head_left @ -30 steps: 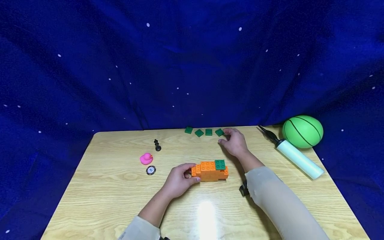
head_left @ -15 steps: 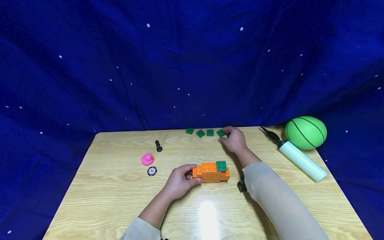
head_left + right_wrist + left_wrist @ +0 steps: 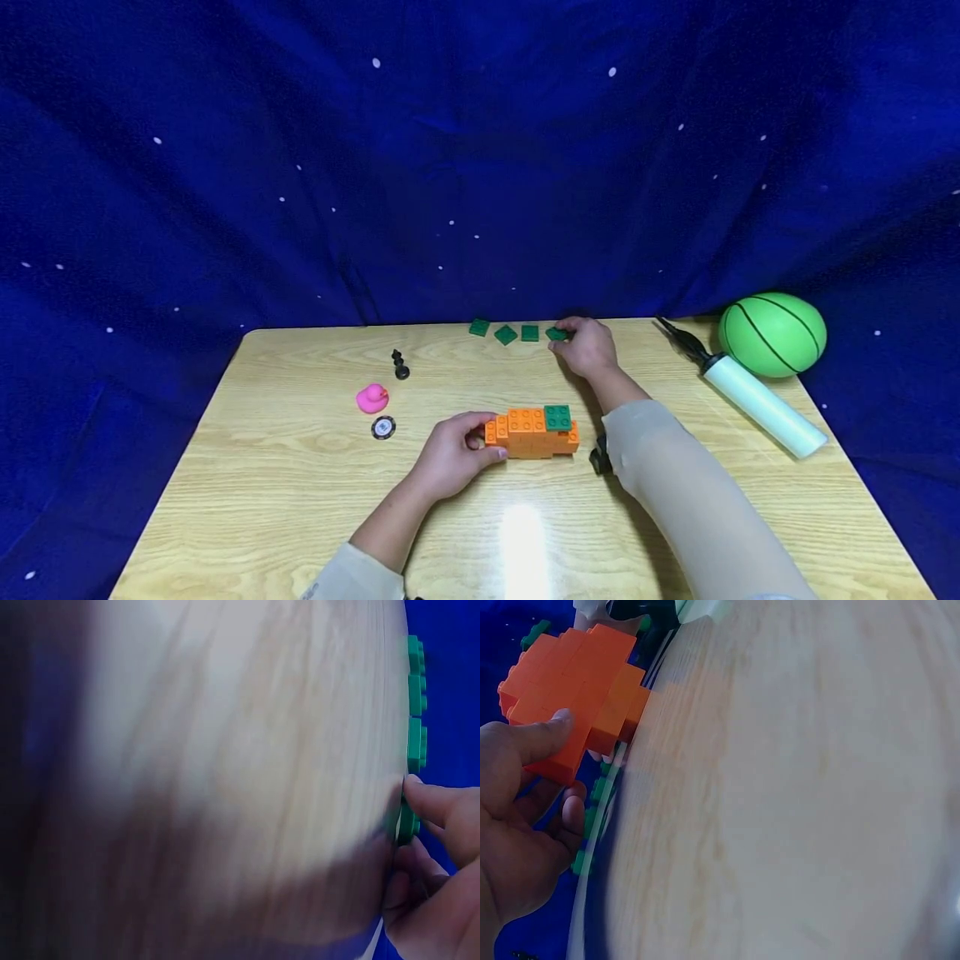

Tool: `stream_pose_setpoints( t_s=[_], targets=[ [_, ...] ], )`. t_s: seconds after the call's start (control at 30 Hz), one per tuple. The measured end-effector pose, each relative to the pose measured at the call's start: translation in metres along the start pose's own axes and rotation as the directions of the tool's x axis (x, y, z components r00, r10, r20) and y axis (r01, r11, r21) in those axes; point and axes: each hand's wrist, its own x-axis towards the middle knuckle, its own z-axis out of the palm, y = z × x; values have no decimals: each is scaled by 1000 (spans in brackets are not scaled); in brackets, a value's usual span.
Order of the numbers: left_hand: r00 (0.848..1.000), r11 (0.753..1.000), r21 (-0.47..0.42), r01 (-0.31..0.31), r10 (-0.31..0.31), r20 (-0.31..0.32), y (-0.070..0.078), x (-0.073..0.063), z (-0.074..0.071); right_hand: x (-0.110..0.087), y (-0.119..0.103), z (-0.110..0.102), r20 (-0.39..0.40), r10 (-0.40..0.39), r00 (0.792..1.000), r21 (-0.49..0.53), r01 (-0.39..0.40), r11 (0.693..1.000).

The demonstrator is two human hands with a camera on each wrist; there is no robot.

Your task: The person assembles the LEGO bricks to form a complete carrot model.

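My left hand grips the left end of an orange building-brick model, thumb in front and fingers behind. A green brick with studs tops the model's right part. In the left wrist view, the orange model shows its stepped flat side, with the thumb pressed on it. Near the table's back edge, my right hand pinches the rightmost green brick of a short row. The right wrist view shows this green brick between thumb and fingers. Three others, including a green brick, lie to its left.
A pink toy duck, a black chess piece and a poker chip lie at left on the wooden table. Far right are a hand pump and a green ball. A blue curtain hangs behind.
My right thumb and fingers have closed in on the rightmost green brick. The left hand still holds the orange model in place. The head view has shifted slightly.
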Motion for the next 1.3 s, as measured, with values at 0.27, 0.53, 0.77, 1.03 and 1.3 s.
stream_pose_setpoints(
  t_s=[0.27, 0.53, 0.77, 1.03, 1.3],
  targets=[
    [1000, 1000, 16, 3, -3, 4, 2, 1, 1, -4, 3, -4, 2, -26, 1000, 20, 26, 999],
    [1000, 1000, 12, 4, -4, -3, 1, 2, 0, -17, 4, -12, 26, -47, 999, 93, 44, 995],
    [1000, 1000, 1, 12, -12, -1, 1, 1, -1, -27, 3, -17, 14, -75, 997, 106, 73, 992],
    [1000, 1000, 3, 21, -21, 1, 3, 1, 0, -40, -2, -25, -9, -122, 992, 106, 122, 987],
    [999, 999, -10, 33, -32, 10, 4, 1, 0, -51, -8, -35, -48, -185, 981, 122, 190, 974]
  ],
)
